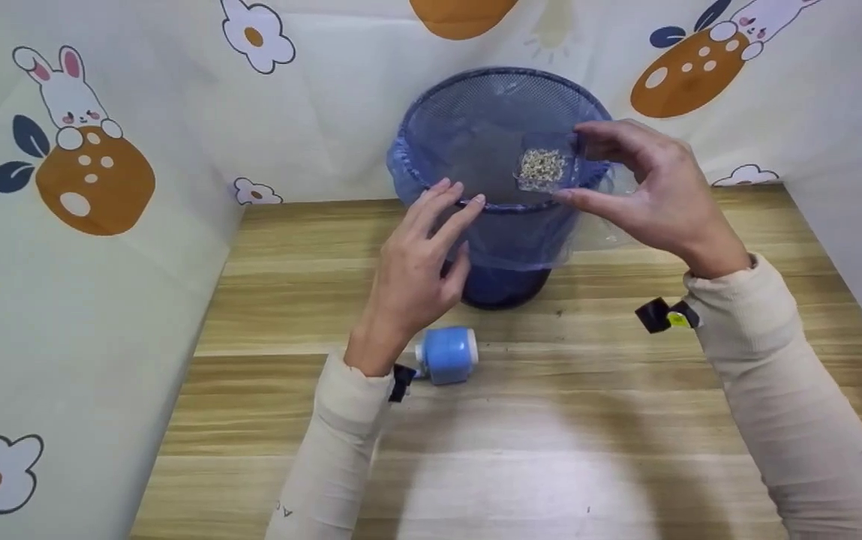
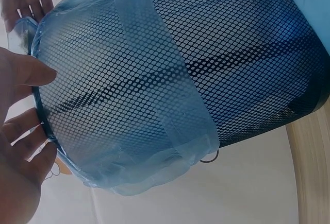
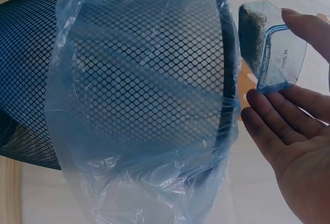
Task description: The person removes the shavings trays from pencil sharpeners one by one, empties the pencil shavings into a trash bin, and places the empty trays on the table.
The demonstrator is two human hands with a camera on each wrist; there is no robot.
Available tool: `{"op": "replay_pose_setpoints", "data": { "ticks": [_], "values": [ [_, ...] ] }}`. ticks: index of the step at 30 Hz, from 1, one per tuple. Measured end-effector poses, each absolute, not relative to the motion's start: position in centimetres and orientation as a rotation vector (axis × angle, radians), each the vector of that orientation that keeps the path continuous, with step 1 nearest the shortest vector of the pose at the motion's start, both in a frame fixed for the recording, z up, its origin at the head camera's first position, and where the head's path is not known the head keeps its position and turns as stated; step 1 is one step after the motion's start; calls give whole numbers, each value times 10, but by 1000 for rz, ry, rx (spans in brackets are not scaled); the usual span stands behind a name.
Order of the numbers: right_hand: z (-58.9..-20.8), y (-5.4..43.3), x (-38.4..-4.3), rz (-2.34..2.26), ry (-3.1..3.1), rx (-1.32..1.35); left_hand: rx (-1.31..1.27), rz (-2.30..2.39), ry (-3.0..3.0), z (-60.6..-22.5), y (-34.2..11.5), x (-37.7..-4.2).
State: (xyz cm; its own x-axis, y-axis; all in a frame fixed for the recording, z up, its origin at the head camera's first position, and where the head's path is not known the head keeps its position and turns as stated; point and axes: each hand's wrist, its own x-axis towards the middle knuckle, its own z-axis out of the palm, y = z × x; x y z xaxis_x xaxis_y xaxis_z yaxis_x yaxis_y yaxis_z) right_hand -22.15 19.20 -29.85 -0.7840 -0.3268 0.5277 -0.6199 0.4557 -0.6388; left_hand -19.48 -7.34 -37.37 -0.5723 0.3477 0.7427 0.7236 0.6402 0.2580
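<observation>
My right hand (image 1: 663,180) holds a small clear plastic box (image 1: 572,142) between thumb and fingers, over the right side of the bin's mouth. Pale, beige shavings-like bits (image 1: 542,166) lie inside the box. In the right wrist view, the box (image 3: 289,59) is tilted beside the rim. The mesh waste bin (image 1: 506,289) is dark, lined with a thin blue plastic bag (image 1: 521,240) folded down over its rim. My left hand (image 1: 419,262) is at the near left of the rim, fingers extended and spread, holding nothing.
On the wooden table, a small blue and white device (image 1: 449,355), like a pencil sharpener, sits just right of my left wrist. A few dark specks dot the table near the bin. Behind the bin stands a printed backdrop (image 1: 325,112) with rabbits and flowers, which also runs along the left.
</observation>
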Motion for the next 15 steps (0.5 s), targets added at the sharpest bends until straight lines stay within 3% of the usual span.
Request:
{"op": "replay_pose_setpoints", "data": {
  "ticks": [15],
  "values": [
    [-298, 184, -242, 1213, -2453, 684, -823, -715, -2205, -373, -73, -194]
  ]
}}
